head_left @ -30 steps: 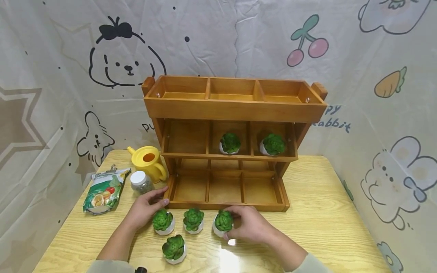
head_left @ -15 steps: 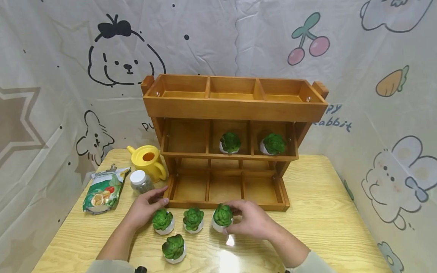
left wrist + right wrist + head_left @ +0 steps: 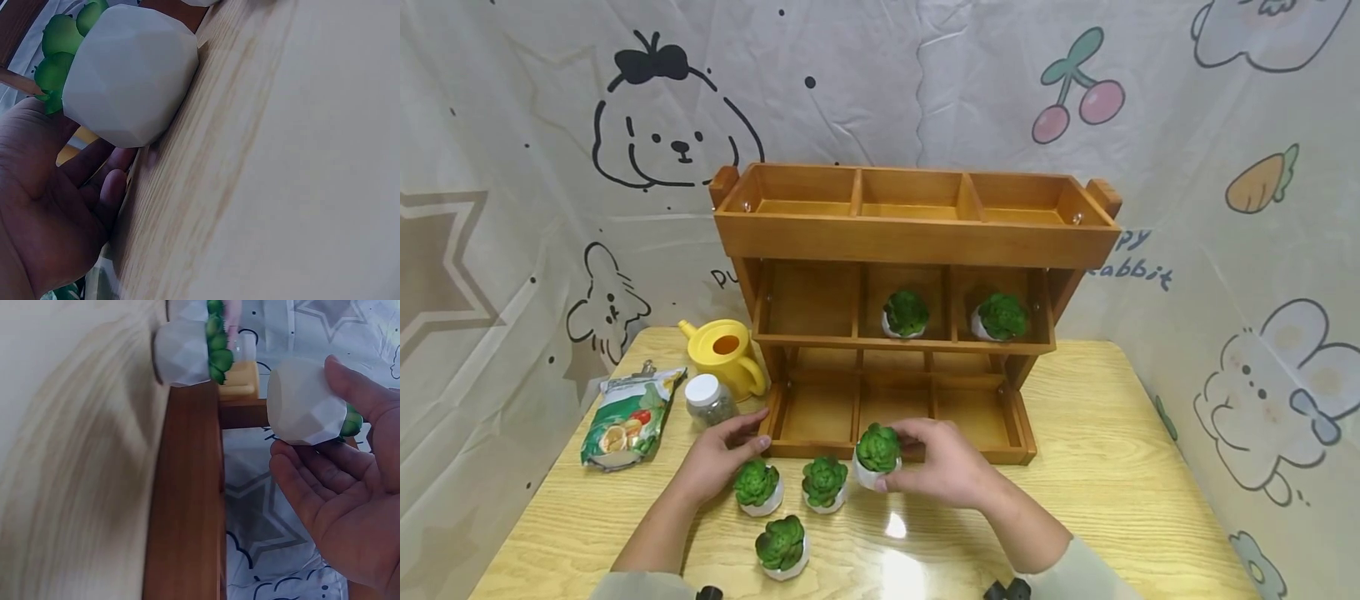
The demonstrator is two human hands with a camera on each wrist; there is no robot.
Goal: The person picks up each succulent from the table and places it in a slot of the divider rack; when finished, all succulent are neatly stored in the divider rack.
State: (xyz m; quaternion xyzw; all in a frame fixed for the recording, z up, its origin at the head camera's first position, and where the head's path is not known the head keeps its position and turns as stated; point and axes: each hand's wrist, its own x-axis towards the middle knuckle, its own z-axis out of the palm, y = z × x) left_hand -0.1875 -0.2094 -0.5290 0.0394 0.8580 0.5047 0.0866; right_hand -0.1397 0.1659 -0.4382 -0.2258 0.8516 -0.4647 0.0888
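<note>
My right hand (image 3: 947, 467) pinches a potted succulent (image 3: 877, 450), green rosette in a white faceted pot, between thumb and fingers. The right wrist view shows this pot (image 3: 303, 403) lifted off the table, its flat base in sight. My left hand (image 3: 718, 462) rests at the lower left front corner of the wooden three-tier shelf (image 3: 917, 242), fingers loosely bent. Beside that hand stands a like succulent (image 3: 757, 486), large in the left wrist view as a white pot (image 3: 131, 75). Two more, a middle succulent (image 3: 824, 483) and a front succulent (image 3: 782, 546), stand on the table.
On the shelf's middle tier sit a succulent (image 3: 906, 313) in the centre compartment and another succulent (image 3: 1000, 317) in the right one. Left of the shelf are a yellow watering can (image 3: 726, 354), a white-lidded jar (image 3: 709, 400) and a clipped green bag (image 3: 632, 421).
The right hand has raised its succulent from the table and carried it slightly left and toward the shelf. The left hand has stayed at the shelf corner.
</note>
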